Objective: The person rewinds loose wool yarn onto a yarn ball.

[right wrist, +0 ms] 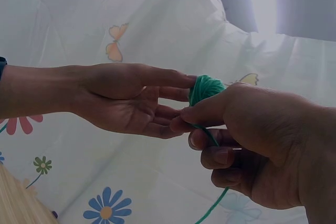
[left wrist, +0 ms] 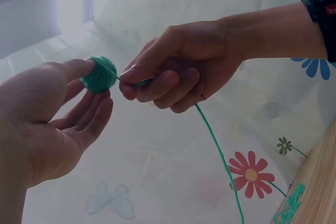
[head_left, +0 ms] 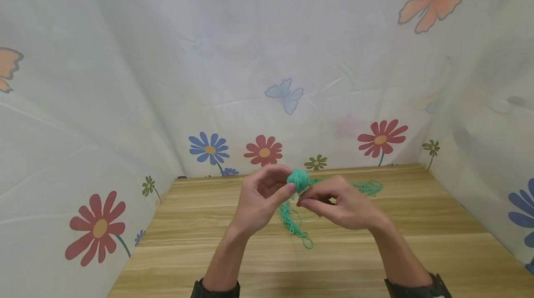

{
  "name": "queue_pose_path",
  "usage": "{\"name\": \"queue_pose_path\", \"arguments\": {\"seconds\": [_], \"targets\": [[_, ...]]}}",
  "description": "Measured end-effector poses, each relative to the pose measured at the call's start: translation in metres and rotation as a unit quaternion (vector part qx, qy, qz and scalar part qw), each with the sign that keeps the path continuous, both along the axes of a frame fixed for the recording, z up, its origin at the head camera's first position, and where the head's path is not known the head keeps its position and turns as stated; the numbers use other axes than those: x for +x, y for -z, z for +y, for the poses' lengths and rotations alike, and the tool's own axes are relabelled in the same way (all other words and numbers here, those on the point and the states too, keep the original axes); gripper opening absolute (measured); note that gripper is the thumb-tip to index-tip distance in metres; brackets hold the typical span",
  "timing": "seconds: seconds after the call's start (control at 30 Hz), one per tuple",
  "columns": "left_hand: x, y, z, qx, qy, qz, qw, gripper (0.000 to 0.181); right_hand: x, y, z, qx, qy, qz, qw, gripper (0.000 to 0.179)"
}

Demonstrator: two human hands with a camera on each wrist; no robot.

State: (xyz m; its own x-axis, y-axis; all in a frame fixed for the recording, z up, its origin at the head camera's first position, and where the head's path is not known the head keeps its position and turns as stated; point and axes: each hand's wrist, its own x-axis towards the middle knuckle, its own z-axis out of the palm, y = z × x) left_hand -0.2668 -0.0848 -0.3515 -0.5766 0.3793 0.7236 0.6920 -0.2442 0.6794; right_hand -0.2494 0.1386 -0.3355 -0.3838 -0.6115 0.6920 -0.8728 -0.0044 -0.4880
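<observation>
A small ball of green yarn (head_left: 298,180) is held up above the table, pinched between the thumb and fingers of my left hand (head_left: 262,198). Close beside it on the right, my right hand (head_left: 342,203) pinches the yarn strand between thumb and forefinger. In the left wrist view a short taut length joins the ball (left wrist: 100,74) to those fingertips, and the strand (left wrist: 218,148) hangs down from below the right hand. The right wrist view shows the strand (right wrist: 214,205) passing through the curled right fingers, with the wound ball (right wrist: 206,88) just beyond.
Loose green yarn (head_left: 292,224) lies in a tangled bundle on the wooden table (head_left: 200,224) below the hands. More loops of yarn (head_left: 369,187) lie toward the back right. A white curtain (head_left: 233,57) printed with flowers and butterflies surrounds the table at back and sides.
</observation>
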Motion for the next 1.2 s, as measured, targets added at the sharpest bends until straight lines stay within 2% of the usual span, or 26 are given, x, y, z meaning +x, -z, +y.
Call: {"name": "queue_pose_path", "arguments": {"seconds": [0.13, 0.23, 0.33, 0.5, 0.6, 0.73, 0.9, 1.2], "targets": [[0.002, -0.001, 0.0, -0.011, 0.032, 0.005, 0.9994, 0.027, -0.008, 0.009, 0.005, 0.002, 0.035, -0.02, 0.9992, 0.029], [0.003, -0.001, 0.0, -0.023, 0.048, 0.016, 0.9985, 0.026, -0.01, 0.011, 0.009, 0.001, 0.078, -0.033, 0.9964, 0.026], [0.003, -0.002, 0.0, -0.036, 0.058, 0.027, 0.9973, 0.025, -0.009, 0.011, 0.011, -0.005, 0.104, -0.052, 0.9932, 0.02], [0.005, -0.002, 0.0, -0.058, 0.075, 0.036, 0.9948, 0.026, -0.008, 0.009, 0.011, -0.026, 0.112, -0.079, 0.9902, 0.017], [0.009, -0.007, 0.001, -0.075, 0.076, 0.05, 0.993, 0.027, -0.008, 0.009, 0.01, -0.055, 0.112, -0.073, 0.9895, 0.017], [0.017, -0.013, 0.002, -0.1, 0.064, 0.067, 0.9907, 0.027, -0.008, 0.009, 0.011, -0.107, 0.116, -0.059, 0.9857, 0.019], [0.021, -0.017, 0.002, -0.125, 0.031, 0.082, 0.9883, 0.026, -0.007, 0.008, 0.013, -0.152, 0.114, -0.047, 0.9807, 0.02], [0.018, -0.015, 0.003, -0.141, -0.042, 0.095, 0.9846, 0.023, -0.006, 0.006, 0.013, -0.133, 0.098, -0.033, 0.9857, 0.023]]}}
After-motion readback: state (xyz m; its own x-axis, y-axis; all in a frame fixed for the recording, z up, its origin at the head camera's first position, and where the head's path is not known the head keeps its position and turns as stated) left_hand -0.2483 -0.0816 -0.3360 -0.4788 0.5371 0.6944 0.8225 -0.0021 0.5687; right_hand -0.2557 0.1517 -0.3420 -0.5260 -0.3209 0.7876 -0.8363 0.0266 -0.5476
